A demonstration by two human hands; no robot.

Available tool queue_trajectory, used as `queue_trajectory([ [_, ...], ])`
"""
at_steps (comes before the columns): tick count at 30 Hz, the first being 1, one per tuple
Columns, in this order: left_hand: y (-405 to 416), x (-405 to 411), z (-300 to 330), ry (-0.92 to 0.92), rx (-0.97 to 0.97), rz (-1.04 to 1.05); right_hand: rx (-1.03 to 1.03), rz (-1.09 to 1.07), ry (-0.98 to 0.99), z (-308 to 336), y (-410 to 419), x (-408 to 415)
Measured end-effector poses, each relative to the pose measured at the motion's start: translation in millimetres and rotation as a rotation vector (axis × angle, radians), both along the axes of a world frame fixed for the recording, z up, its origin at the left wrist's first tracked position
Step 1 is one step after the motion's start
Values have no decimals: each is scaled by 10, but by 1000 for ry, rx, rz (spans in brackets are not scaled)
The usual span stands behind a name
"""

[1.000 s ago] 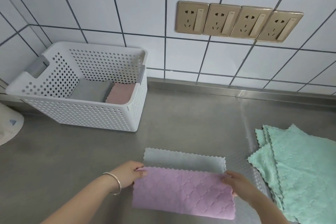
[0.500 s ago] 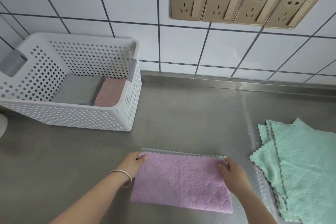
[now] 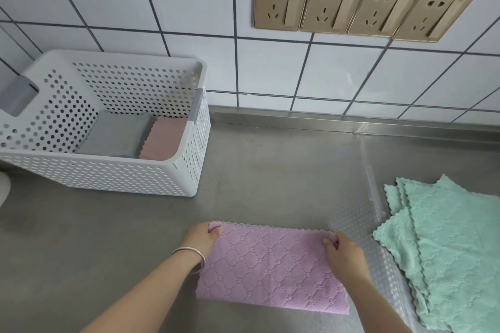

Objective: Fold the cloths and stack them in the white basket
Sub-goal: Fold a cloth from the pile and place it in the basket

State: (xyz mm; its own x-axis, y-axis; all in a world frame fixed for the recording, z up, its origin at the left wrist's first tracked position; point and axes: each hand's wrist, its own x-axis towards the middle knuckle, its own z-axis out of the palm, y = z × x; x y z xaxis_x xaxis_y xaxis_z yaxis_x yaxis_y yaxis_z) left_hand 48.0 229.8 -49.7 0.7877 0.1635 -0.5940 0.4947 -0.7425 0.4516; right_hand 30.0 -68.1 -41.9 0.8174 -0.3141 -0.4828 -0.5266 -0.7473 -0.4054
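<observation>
A purple quilted cloth (image 3: 273, 267) lies folded in half on the steel counter in front of me. My left hand (image 3: 201, 238) pinches its far left corner and my right hand (image 3: 342, 253) pinches its far right corner, both pressed down at the far edge. The white perforated basket (image 3: 108, 176) stands at the back left; a folded grey cloth (image 3: 113, 135) and a folded pink cloth (image 3: 163, 138) lie side by side inside it. Several green cloths (image 3: 449, 249) lie unfolded in a loose pile at the right.
The steel counter (image 3: 270, 170) ends at a tiled wall with a row of gold sockets (image 3: 362, 4). A white rounded object (image 3: 4, 189) shows at the left edge. A dimpled clear mat (image 3: 357, 219) lies under the green pile.
Both hands carried the near half of the purple cloth away from me and laid it over the far half, covering the pale underside. The camera view shifted slightly left and down.
</observation>
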Motion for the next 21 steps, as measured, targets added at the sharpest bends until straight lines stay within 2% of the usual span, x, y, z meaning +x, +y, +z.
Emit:
queue_trajectory([
  [12,-62,-55,41,-45,24,88,-113,-26,23,33,78,6],
  [15,-87,-119,82,-95,64,169,-108,-67,-12,50,107,-46],
  [19,-34,-322,89,-365,-14,360,-86,-153,-121,52,110,-225],
  [21,-43,-468,11,-548,76,184,-55,-218,-133,49,83,-321],
])
